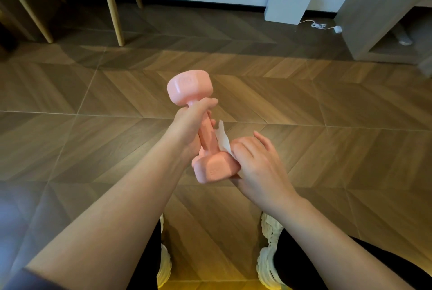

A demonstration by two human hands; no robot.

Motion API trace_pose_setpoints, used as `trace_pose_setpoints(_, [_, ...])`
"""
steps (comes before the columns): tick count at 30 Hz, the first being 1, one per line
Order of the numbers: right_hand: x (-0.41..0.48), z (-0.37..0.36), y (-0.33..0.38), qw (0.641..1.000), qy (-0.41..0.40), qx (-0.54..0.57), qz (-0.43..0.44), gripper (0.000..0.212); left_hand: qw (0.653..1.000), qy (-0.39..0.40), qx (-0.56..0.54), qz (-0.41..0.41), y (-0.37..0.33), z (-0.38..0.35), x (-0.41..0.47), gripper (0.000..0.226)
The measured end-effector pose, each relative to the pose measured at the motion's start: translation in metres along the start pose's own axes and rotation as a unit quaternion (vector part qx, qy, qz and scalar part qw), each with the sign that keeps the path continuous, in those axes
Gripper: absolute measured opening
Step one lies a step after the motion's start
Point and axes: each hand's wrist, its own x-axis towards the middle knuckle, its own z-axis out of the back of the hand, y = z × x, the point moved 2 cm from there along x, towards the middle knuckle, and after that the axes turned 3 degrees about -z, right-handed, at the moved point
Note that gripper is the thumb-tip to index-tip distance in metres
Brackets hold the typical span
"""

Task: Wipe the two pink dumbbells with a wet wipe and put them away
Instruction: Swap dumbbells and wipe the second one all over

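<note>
Fingers of the left hand wrap the pink dumbbell by its handle, and the right hand presses a wet wipe to its near head.
Held in the air over the wooden floor with its far head tilted up, the dumbbell is steadied by that grip, likely so the right hand's curved fingers and thumb can clasp the wipe around the near head. No second dumbbell is in view.

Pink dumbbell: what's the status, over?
Left hand grips pink dumbbell handle. Right hand pinches wet wipe round near head. Nothing in the way.
</note>
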Motion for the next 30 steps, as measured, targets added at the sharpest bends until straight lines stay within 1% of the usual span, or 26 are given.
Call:
trace_pose_setpoints(2, [0.001,-0.002,0.003,0.999,0.025,0.005,0.023,0.063,1.0,-0.01,0.012,-0.007,0.002,-0.002,-0.002,0.018])
trace_pose_setpoints(3, [0.001,-0.002,0.005,0.999,0.037,0.011,0.03,0.058,1.0,0.0,0.016,-0.008,0.002,-0.004,-0.002,0.019])
trace_pose_setpoints(6, [0.002,0.0,0.003,0.997,0.068,0.015,0.018,0.052,0.998,0.065,0.0,0.001,0.001,-0.013,-0.003,0.025])
trace_pose_setpoints(8, [0.001,0.002,-0.002,0.998,0.055,0.02,0.011,0.049,0.996,0.088,-0.02,-0.001,0.0,-0.017,-0.004,0.026])
trace_pose_setpoints(10, [0.0,0.003,-0.006,0.999,0.02,0.03,0.005,0.046,0.997,0.08,-0.006,-0.022,0.002,-0.017,-0.001,0.022])
trace_pose_setpoints(11, [-0.001,0.004,-0.008,1.0,0.003,0.031,-0.004,0.049,0.997,0.065,0.012,-0.032,0.004,-0.015,0.001,0.022])
trace_pose_setpoints(13, [-0.001,0.005,-0.009,0.999,-0.014,0.029,-0.02,0.059,0.998,0.037,0.034,-0.032,0.006,-0.012,0.004,0.029])
trace_pose_setpoints(14, [-0.001,0.005,-0.008,0.999,-0.014,0.031,-0.021,0.061,0.999,0.025,0.032,-0.019,0.008,-0.012,0.004,0.032])
trace_pose_setpoints(16, [-0.001,0.004,-0.005,0.999,0.004,0.036,-0.01,0.055,1.0,0.008,0.014,0.006,0.012,-0.01,0.005,0.034])
trace_pose_setpoints(18, [0.0,0.005,-0.001,0.998,0.039,0.043,-0.004,0.05,1.0,0.002,0.001,0.03,0.014,-0.01,0.005,0.032])
trace_pose_setpoints(21, [0.003,0.009,0.004,0.99,0.102,0.091,-0.043,0.052,0.997,0.043,-0.03,0.052,0.008,-0.014,0.004,0.025])
trace_pose_setpoints(22, [0.004,0.008,0.004,0.988,0.107,0.098,-0.056,0.054,0.996,0.058,-0.042,0.052,0.005,-0.015,0.003,0.024])
trace_pose_setpoints(24, [0.004,0.005,0.003,0.989,0.098,0.089,-0.067,0.055,0.995,0.071,-0.048,0.045,0.002,-0.016,0.001,0.025])
trace_pose_setpoints(26, [0.004,0.001,0.002,0.992,0.084,0.064,-0.063,0.054,0.997,0.063,-0.04,0.034,0.004,-0.016,-0.001,0.024])
trace_pose_setpoints(30, [0.002,0.01,0.001,0.998,-0.022,0.032,-0.058,0.054,0.998,0.052,-0.007,0.025,0.007,-0.013,0.003,0.024])
